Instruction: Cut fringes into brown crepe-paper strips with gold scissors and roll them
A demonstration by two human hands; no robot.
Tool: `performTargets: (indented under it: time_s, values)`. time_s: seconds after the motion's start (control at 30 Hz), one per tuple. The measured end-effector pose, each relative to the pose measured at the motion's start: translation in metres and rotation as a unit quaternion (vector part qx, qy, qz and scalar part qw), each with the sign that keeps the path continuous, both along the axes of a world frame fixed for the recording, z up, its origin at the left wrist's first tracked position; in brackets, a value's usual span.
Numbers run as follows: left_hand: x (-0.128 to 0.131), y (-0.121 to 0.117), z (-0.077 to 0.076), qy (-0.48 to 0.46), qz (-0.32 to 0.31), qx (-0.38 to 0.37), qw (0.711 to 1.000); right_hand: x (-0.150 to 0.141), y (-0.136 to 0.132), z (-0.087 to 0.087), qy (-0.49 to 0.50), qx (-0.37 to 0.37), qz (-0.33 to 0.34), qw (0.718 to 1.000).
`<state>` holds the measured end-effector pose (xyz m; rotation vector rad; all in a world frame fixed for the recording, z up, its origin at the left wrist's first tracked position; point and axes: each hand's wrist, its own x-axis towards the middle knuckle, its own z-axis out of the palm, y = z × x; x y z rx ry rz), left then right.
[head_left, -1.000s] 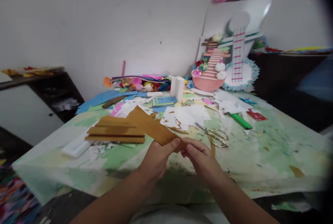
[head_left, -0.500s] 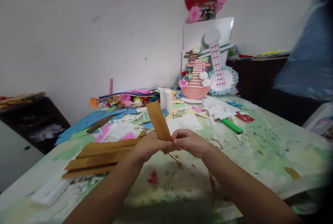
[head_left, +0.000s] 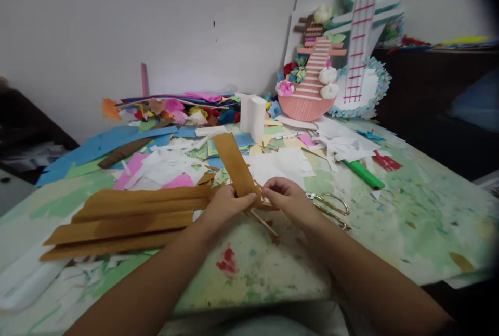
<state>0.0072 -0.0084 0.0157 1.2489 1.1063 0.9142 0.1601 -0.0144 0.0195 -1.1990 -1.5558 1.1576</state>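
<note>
My left hand point(head_left: 228, 206) is closed on a strip of brown crepe paper point(head_left: 234, 162), its thumb pressed flat on the lower end. The strip stands up and leans to the left. Close by, my right hand point(head_left: 288, 198) has its fingers curled and pinched at the strip's lower right edge; the exact grip is partly hidden. Below the two hands a thin wooden stick point(head_left: 265, 223) slants down to the right; its upper end is hidden. Folded lengths of the same brown crepe paper point(head_left: 132, 219) lie to the left, partly behind my left forearm.
Gold-handled scissors point(head_left: 331, 206) lie right of my right hand, partly covered by it. White paper scraps point(head_left: 280, 164), a green roll point(head_left: 362, 175) and a white roll point(head_left: 257, 120) lie or stand beyond. Paper-decorated instrument shapes point(head_left: 307, 102) lean at the back.
The brown strip has swung from slanting far left to standing more upright. My right hand stays at its lower end. A thin stick now shows under the hands. The camera view has shifted.
</note>
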Motion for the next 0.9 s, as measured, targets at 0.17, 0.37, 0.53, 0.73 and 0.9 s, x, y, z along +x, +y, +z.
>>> performTargets:
  time_s: [0.17, 0.37, 0.53, 0.73, 0.9]
  values:
    - [0.008, -0.004, -0.015, -0.078, 0.035, -0.008, 0.996, 0.051, 0.003, 0.018, -0.398, 0.121, -0.141, 0.898]
    - [0.011, -0.005, -0.015, -0.151, 0.051, -0.029, 0.987, 0.11, -0.026, 0.003, -0.576, -0.02, -0.062, 0.815]
    - [0.012, -0.002, -0.019, -0.183, 0.043, -0.022, 0.982, 0.116, -0.036, -0.003, -0.586, -0.07, -0.067, 0.805]
    - [0.01, -0.003, -0.017, -0.215, 0.055, -0.016, 0.975, 0.115, -0.024, 0.003, -0.609, -0.064, -0.091, 0.785]
    - [0.006, -0.002, -0.014, -0.23, 0.074, -0.011, 0.97, 0.114, -0.015, 0.003, -0.622, -0.049, -0.128, 0.771]
